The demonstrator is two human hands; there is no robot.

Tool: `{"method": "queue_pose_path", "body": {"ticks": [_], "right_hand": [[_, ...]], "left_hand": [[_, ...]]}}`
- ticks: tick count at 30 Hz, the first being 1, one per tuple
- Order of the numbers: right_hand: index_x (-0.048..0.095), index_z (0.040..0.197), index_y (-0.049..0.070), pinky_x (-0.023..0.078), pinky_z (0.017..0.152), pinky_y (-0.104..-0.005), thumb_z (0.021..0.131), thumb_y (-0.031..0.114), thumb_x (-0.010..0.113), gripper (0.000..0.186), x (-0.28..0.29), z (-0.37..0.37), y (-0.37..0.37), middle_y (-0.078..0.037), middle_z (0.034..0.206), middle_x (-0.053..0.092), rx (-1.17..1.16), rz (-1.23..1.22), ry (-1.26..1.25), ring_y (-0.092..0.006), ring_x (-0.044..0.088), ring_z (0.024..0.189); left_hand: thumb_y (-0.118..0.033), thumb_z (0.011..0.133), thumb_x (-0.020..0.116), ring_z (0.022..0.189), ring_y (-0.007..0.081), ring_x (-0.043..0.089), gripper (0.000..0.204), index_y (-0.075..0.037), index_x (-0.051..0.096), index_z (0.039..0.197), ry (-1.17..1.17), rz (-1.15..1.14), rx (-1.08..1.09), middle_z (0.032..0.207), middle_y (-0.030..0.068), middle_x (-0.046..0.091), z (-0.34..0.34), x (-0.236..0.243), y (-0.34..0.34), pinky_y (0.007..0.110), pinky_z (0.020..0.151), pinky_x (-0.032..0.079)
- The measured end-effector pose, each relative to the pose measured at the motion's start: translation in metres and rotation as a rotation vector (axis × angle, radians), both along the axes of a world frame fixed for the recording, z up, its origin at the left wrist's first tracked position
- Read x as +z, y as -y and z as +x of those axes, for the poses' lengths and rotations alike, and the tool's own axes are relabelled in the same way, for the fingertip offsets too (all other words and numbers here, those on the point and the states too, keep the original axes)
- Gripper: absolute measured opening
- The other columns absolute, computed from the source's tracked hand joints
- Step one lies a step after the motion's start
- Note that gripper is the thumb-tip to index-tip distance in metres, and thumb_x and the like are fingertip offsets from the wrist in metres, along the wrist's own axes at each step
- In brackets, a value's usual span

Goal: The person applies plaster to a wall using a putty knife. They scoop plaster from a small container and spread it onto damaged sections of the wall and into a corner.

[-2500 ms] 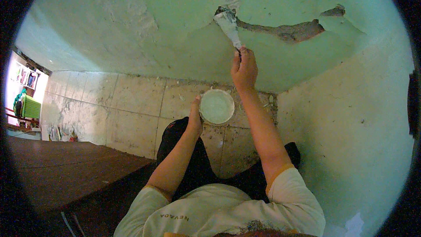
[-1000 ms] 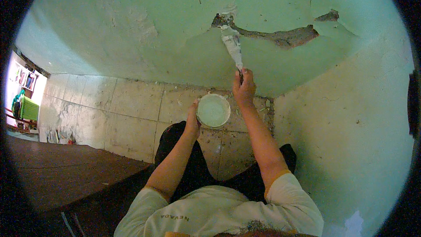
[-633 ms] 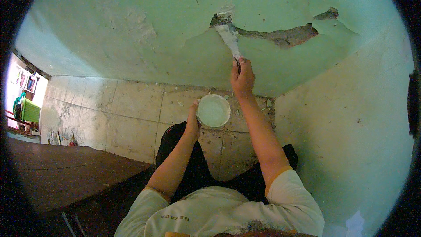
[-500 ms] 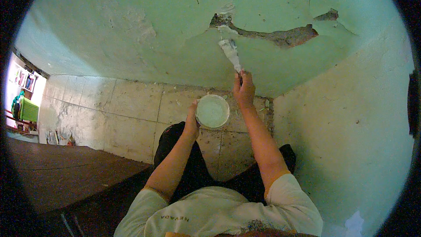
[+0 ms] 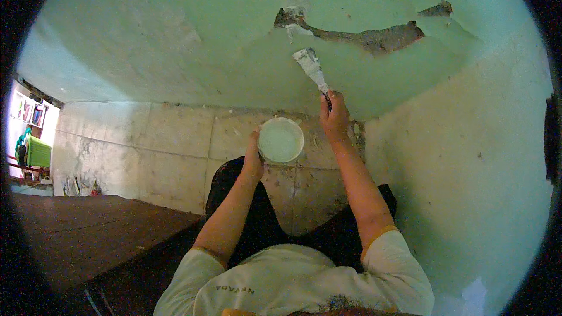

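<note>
My left hand [image 5: 253,155] grips the side of a round white tub [image 5: 281,140], whose pale inside faces up. In my right hand [image 5: 336,114] is a putty knife [image 5: 312,70], its handle in my closed fingers and its blade smeared with white paste. The blade points up toward the green wall [image 5: 234,76], just below a broken patch [image 5: 374,38] where the plaster has come off. White filler [image 5: 300,31] sits at the left end of that patch. Whether the blade touches the wall I cannot tell.
A smaller chipped spot [image 5: 436,9] lies to the right of the patch. Another wall [image 5: 456,158] meets the green one at a corner on the right. Dirty floor tiles [image 5: 175,134] stretch left. A brown board-like surface [image 5: 88,228] is at lower left, beyond it a green basket [image 5: 38,152].
The putty knife and my right hand have moved slightly right, and the blade is farther from the filler. The whole view has shifted a little; the tub stays in my left hand.
</note>
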State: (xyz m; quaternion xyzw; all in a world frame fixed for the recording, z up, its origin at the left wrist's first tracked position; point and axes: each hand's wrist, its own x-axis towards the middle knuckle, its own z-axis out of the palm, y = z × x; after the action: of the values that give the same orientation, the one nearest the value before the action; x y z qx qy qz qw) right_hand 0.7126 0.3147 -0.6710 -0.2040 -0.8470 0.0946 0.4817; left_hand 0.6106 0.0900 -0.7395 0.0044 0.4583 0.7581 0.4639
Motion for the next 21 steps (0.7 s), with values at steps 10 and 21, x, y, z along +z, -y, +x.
{"method": "queue_pose_path", "body": {"ticks": [10,21], "right_hand": [[0.056,0.109,0.003,0.052,0.065,-0.0377,0.091,0.015,0.063,0.023,0.024,0.028,-0.012,-0.016,0.092,0.061,-0.061,0.072,0.08,-0.0305,0.063,0.075],[0.053,0.111,0.001,0.052,0.074,-0.0463,0.09,0.032,0.061,0.039,0.001,0.102,0.01,-0.021,0.097,0.066,-0.144,-0.471,0.8,-0.0391,0.066,0.084]], "left_hand": [[-0.056,0.096,0.039,0.129,0.0267,0.044,0.065,-0.007,0.043,0.139,-0.031,0.037,0.071,0.14,0.0103,0.048,0.0,0.025,-0.003,0.041,0.109,0.031],[-0.057,0.093,0.04,0.119,0.0258,0.053,0.061,-0.011,0.048,0.131,-0.115,0.129,0.513,0.13,0.0096,0.053,-0.056,0.061,-0.02,0.043,0.092,0.048]]}}
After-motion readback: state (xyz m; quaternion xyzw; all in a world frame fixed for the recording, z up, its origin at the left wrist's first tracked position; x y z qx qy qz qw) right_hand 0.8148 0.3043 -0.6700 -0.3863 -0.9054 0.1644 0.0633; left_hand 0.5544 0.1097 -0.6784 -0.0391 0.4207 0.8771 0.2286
